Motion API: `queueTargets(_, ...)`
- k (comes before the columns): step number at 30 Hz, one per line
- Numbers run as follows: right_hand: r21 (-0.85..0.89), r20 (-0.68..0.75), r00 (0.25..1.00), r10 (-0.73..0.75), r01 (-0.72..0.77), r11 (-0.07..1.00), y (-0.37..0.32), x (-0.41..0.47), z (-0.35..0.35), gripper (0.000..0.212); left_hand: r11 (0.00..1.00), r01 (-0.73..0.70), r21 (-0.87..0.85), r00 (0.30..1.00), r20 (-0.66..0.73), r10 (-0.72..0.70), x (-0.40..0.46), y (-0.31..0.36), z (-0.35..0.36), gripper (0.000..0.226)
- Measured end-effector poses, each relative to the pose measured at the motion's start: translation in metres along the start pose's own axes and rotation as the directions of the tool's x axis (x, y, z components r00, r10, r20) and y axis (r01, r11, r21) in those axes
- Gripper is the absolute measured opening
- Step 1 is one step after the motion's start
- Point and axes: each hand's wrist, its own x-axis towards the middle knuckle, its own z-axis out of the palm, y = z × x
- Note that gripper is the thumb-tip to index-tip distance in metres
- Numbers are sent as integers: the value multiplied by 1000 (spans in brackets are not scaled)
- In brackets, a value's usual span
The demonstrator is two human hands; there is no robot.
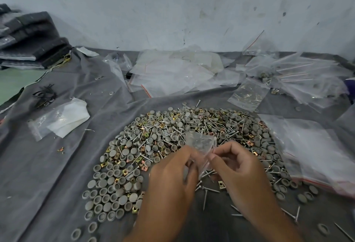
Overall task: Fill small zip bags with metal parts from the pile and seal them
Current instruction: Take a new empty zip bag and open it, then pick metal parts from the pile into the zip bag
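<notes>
A wide pile of parts (153, 142) lies on the grey cloth (38, 174): grey round caps, brass clips and silver screws mixed together. Above its near edge I hold a small clear zip bag (201, 143) between both hands. My left hand (171, 178) pinches the bag's left side and my right hand (238, 167) pinches its right side, with fingers curled. What the bag holds I cannot make out.
Empty clear zip bags (172, 71) are heaped along the wall, and more bags (315, 145) lie to the right. A bag with white paper (59, 120) sits at the left. Dark stacked pads (28, 38) fill the far left corner. Loose screws (288, 213) lie near me.
</notes>
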Motion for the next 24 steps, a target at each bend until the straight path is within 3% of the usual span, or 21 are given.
queueTargets(3, -147, -49, 994, -101, 93, 985, -2, -2, -2, 8, 988, -105, 115, 987, -111, 118, 1, 0, 0, 23)
queueTargets(6, -73, -22, 998, -52, 51, 996, -3, -1, -3, 9, 974, -75, 212, 983, -149, 108, -1, -3, 3, 31)
queueTargets(9, 6, 108, 994, -6, 5, 1000, -3, -2, -2, 10, 953, -81, 293, 986, -117, 120, -3, 0, 6, 35)
queueTargets(13, 7, 177, 984, -5, 4, 1000, -4, -6, 1, 25, 958, -90, 273, 995, -8, 96, -4, 5, 9, 30)
queueTargets(18, -174, 111, 992, -61, 80, 982, 0, -7, 0, 8, 973, -87, 212, 995, 67, 74, -4, 3, 4, 38)
queueTargets(22, -338, 118, 976, -182, 211, 917, -4, -12, 7, 13, 971, -94, 219, 996, 20, 91, -4, 5, 5, 29)
queueTargets(24, -335, 106, 972, -210, 234, 913, -2, -11, 8, 13, 961, -80, 264, 992, -76, 103, -1, 0, 2, 30)
